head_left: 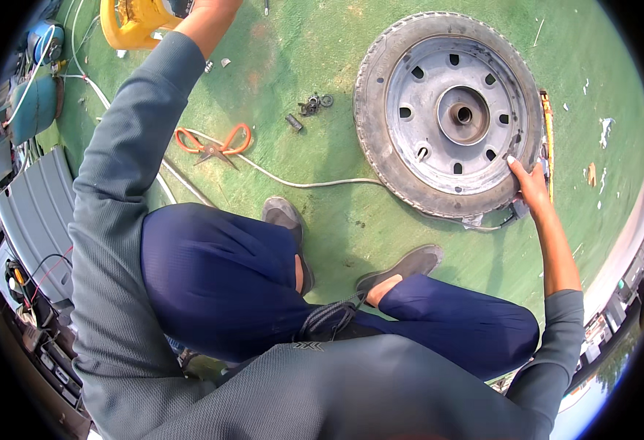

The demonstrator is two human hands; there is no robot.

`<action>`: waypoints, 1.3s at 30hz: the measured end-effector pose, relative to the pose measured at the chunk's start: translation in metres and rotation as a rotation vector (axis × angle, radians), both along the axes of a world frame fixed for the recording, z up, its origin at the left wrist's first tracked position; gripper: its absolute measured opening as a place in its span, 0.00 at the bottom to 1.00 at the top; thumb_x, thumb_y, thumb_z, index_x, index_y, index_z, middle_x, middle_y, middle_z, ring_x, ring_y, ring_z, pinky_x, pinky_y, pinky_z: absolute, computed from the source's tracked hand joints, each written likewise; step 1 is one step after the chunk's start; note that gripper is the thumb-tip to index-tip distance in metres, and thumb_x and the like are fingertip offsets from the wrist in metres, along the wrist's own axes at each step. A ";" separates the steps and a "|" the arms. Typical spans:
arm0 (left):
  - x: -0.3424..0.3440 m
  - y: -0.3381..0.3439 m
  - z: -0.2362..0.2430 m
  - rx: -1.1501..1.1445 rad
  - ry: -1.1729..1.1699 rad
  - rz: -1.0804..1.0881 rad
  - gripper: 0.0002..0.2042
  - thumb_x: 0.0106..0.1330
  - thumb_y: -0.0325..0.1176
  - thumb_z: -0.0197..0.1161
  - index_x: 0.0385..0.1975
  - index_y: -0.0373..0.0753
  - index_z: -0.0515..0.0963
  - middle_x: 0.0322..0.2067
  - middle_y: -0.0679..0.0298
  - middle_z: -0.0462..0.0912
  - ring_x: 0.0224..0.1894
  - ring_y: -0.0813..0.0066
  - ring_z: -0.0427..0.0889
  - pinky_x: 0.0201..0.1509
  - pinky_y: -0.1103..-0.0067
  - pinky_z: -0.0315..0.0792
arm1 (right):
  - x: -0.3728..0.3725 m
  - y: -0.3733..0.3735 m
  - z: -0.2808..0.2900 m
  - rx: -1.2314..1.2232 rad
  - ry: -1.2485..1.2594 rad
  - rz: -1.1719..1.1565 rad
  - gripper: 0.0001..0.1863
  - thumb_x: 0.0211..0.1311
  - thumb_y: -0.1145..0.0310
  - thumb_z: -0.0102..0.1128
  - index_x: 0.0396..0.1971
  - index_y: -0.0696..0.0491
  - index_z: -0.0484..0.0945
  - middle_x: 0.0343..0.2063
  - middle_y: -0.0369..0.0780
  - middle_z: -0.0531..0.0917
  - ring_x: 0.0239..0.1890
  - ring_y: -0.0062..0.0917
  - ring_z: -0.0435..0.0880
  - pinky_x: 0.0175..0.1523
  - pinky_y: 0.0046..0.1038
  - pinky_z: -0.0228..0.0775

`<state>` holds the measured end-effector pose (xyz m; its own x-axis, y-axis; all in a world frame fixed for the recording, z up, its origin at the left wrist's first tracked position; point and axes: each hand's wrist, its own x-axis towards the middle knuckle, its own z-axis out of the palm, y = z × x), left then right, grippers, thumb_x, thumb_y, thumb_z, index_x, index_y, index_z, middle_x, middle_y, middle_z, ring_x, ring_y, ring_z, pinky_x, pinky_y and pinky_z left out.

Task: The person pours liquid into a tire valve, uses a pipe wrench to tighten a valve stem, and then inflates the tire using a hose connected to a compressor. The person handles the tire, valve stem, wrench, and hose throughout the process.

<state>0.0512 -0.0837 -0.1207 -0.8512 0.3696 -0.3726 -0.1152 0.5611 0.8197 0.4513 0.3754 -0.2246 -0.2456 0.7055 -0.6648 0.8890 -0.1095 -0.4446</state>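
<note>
A tyre on a grey steel wheel (417, 95) lies flat on the green ground at the right. My right hand (533, 185) grips its near right edge, with the thumb on top of the tyre by the rim; the other fingers are partly hidden beyond the sidewall. My left hand (218, 6) reaches far forward to the upper edge of the picture, which cuts off its fingers. Beside it is a yellow piece of equipment (125, 28) with a loop-shaped part; whether I hold it cannot be made out.
Orange-handled shears (213, 149) lie left of centre, by a pale cable (292, 184) running to the tyre. Small dark metal parts (312, 105) sit further off. A blue-green tank (34, 110) and a ribbed grey panel (37, 220) stand at the left. My shoes (413, 265) rest nearby.
</note>
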 end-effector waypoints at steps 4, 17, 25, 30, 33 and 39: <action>-0.062 0.097 -0.041 0.235 0.043 -0.057 0.09 0.76 0.36 0.57 0.44 0.36 0.76 0.38 0.57 0.87 0.32 0.75 0.85 0.35 0.81 0.78 | -0.016 0.015 0.011 -0.174 -0.092 0.124 0.44 0.58 0.44 0.73 0.63 0.63 0.70 0.45 0.50 0.86 0.35 0.34 0.88 0.27 0.34 0.80; 0.113 0.119 0.014 0.213 -0.034 -0.192 0.13 0.79 0.37 0.59 0.55 0.36 0.72 0.50 0.57 0.84 0.39 0.78 0.83 0.40 0.82 0.77 | 0.002 0.061 -0.009 -0.045 -0.289 0.584 0.57 0.55 0.25 0.63 0.42 0.79 0.80 0.42 0.67 0.84 0.50 0.50 0.88 0.56 0.41 0.79; 0.142 0.217 0.116 0.303 0.060 -0.532 0.15 0.78 0.34 0.60 0.58 0.35 0.70 0.52 0.57 0.84 0.54 0.71 0.82 0.60 0.73 0.75 | -0.009 0.062 0.009 -0.193 -0.282 0.579 0.53 0.59 0.27 0.60 0.44 0.76 0.81 0.46 0.64 0.85 0.53 0.50 0.87 0.56 0.40 0.78; 0.140 0.298 0.084 0.395 0.065 -0.881 0.13 0.74 0.27 0.64 0.54 0.34 0.72 0.48 0.59 0.85 0.52 0.72 0.84 0.59 0.74 0.76 | 0.014 0.059 -0.008 -0.079 -0.178 0.549 0.51 0.60 0.28 0.60 0.37 0.75 0.82 0.34 0.57 0.88 0.36 0.46 0.90 0.44 0.42 0.81; 0.130 0.313 0.040 0.268 0.206 -1.093 0.14 0.73 0.26 0.63 0.55 0.35 0.72 0.49 0.59 0.85 0.52 0.71 0.84 0.60 0.73 0.77 | -0.002 0.056 0.014 -0.278 -0.248 0.458 0.49 0.60 0.28 0.61 0.33 0.73 0.83 0.28 0.51 0.88 0.28 0.39 0.89 0.33 0.43 0.81; 0.121 0.348 -0.018 0.199 0.224 -1.275 0.13 0.70 0.27 0.67 0.51 0.36 0.74 0.44 0.58 0.86 0.47 0.68 0.86 0.54 0.73 0.79 | 0.003 0.052 0.016 -0.269 -0.245 0.362 0.47 0.59 0.30 0.63 0.31 0.73 0.81 0.25 0.48 0.87 0.22 0.36 0.86 0.29 0.43 0.80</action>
<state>0.1722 0.2643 -0.1387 0.0999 0.9883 -0.1155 0.5526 0.0414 0.8324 0.4541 0.4269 -0.2091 -0.2571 0.3997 -0.8799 0.9656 0.1429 -0.2173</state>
